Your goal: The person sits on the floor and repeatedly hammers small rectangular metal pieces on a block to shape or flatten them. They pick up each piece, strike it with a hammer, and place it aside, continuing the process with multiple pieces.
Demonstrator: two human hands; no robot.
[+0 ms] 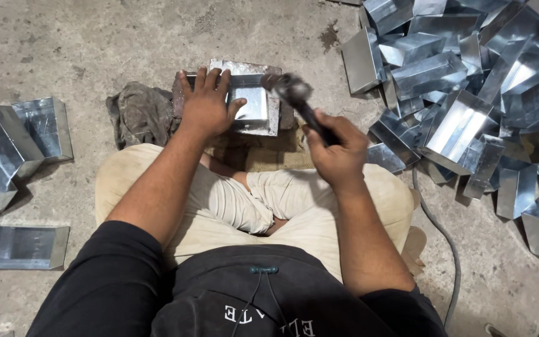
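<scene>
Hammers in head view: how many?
1. The hammer is in the right hand, its blurred head above the sheet-metal piece pressed down by the left hand. The metal pile could hide others.

We take this for a sheet-metal workshop: a bare, stained concrete floor [95, 43], a big heap of folded shiny metal boxes [469, 93], more metal pieces [14, 143] lying loose, a dirty rag [140, 112] and a hammer [297, 100].
</scene>
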